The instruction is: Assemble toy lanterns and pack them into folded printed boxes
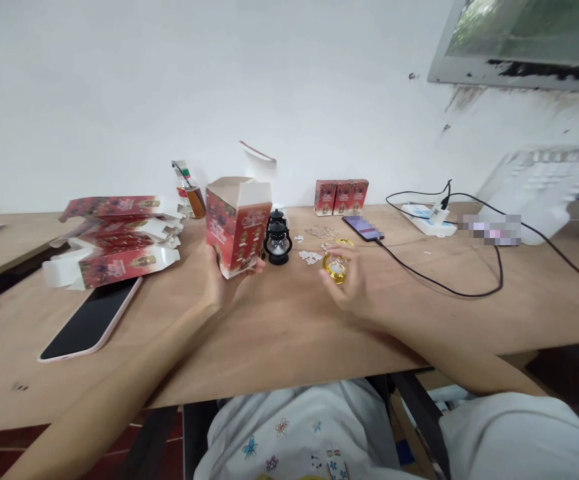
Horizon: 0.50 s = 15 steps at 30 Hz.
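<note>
My left hand (219,277) grips a small red printed carton (237,223) from below, held upright with its top flap open. My right hand (347,283) is closed around a small gold-rimmed round ornament (335,267) just above the wooden table (279,327). Between the two hands stands a little black lantern (277,238). Several flat white snowflake-like pieces (311,256) lie on the table just beyond my right hand.
A pile of flattened red cartons (119,240) lies at the left, with a pink-edged phone (92,320) in front of it. Two closed red boxes (341,196), a second phone (363,227) on a black cable, a power strip (427,219), a bottle (189,191) and a white fan (544,190) line the back.
</note>
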{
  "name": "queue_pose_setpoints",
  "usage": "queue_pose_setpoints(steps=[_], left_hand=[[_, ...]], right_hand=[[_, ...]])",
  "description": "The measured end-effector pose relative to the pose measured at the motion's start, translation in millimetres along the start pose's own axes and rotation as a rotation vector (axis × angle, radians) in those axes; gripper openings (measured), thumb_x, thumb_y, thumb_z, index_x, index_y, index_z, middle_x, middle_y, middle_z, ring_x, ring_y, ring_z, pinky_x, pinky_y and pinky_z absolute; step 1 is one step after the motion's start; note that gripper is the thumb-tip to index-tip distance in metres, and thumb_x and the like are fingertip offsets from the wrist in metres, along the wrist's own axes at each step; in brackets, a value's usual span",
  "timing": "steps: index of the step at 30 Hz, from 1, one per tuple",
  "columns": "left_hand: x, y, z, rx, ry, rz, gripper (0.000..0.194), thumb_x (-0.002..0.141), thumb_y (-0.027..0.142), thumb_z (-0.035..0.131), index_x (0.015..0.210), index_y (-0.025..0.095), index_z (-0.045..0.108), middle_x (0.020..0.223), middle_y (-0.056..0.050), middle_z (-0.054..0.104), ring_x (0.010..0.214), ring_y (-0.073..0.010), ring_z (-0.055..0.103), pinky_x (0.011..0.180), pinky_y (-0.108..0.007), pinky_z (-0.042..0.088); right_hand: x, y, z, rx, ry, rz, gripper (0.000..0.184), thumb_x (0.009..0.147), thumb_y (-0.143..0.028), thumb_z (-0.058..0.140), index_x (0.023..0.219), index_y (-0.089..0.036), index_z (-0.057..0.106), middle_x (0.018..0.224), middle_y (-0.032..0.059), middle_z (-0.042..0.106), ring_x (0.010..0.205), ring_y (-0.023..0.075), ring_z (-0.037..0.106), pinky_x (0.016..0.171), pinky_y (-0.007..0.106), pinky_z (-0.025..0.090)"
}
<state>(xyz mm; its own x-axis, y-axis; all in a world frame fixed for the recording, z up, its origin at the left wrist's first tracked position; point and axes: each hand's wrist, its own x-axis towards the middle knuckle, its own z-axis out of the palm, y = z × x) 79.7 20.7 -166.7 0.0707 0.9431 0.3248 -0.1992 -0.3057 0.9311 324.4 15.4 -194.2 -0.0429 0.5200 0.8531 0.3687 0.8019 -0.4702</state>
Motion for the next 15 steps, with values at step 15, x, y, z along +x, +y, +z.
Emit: queue_pose_setpoints(steps=[15], left_hand=[[-19,-13,11.0,0.146,-0.518,-0.143,0.082,0.059,0.038,0.081,0.131,0.023,0.043,0.133,-0.010,0.052,0.124,-0.0298,0.048,0.100,-0.041,0.043]], right_hand=[[-15,-25,25,0.563,-0.356,0.565,0.036,0.070,-0.045,0.071,0.102,-0.030,0.064,0.109,0.0016,0.067,0.105,0.0246,0.061,0.098,0.044,0.048]])
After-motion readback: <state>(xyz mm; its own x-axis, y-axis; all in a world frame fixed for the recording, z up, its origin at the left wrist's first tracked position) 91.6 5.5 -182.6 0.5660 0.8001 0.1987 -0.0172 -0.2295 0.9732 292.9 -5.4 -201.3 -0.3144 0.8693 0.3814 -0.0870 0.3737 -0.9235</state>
